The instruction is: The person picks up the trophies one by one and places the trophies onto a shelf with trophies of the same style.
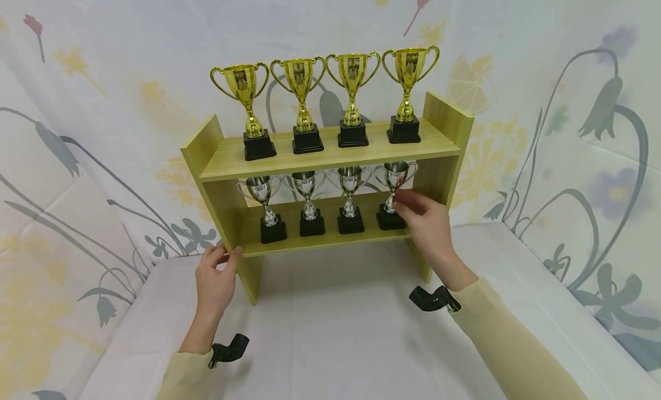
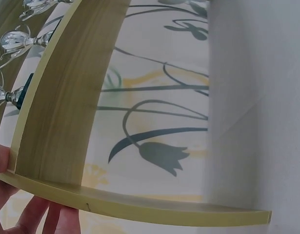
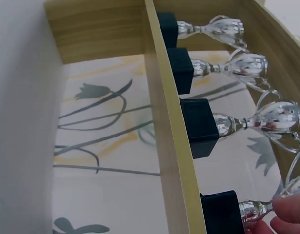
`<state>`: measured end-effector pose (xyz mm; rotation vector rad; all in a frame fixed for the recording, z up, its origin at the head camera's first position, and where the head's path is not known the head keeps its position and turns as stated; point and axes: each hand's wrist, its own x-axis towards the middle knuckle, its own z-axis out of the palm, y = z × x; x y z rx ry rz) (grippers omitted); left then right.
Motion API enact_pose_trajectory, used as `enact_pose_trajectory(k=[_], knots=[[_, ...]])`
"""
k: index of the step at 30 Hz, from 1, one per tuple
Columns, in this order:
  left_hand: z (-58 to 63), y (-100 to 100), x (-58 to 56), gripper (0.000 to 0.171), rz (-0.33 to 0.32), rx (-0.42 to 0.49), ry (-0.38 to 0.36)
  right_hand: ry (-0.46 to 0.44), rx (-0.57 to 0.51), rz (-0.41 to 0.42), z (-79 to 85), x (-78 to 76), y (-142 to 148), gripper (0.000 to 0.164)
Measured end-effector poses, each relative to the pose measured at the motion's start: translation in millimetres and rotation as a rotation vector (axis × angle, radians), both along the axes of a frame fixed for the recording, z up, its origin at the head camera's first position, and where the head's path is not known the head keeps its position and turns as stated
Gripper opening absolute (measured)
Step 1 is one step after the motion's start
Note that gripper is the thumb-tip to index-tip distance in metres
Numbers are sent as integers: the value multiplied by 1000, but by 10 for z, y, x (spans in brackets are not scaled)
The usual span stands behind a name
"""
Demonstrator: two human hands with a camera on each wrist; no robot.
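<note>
A two-tier wooden shelf [image 1: 330, 168] stands on the white-covered table. My left hand [image 1: 216, 282] grips its left side panel [image 2: 140, 207] at the lower board's height, thumb at the front and fingers on the outer side. On the lower board, silver trophy cups with black bases stand in a row. My right hand [image 1: 431, 225] pinches the stem of the rightmost silver trophy [image 1: 396, 175]. In the right wrist view, that trophy's black base [image 3: 223, 214] sits at the board's front edge, and the fingertips [image 3: 291, 208] partly cover its stem.
Several gold trophies line the top board, among them the rightmost gold trophy [image 1: 408, 73]. Beside the held cup is another silver trophy [image 1: 350, 179]. A flower-patterned cloth [image 1: 568, 159] hangs behind and around the shelf. White cloth [image 1: 330, 331] covers the table in front.
</note>
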<state>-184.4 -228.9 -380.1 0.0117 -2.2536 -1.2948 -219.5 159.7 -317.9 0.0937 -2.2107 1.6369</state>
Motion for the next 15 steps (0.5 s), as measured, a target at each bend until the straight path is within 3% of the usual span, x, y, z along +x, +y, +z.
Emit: enact_pose_trajectory(k=[8,15], knots=[[-19,-6,-13,32,1,0,4,-28,20,22,-23,112,78,35],[-18,-19,-17,35,-12,-9,2,-63,-64,86,-19,240,150,39]])
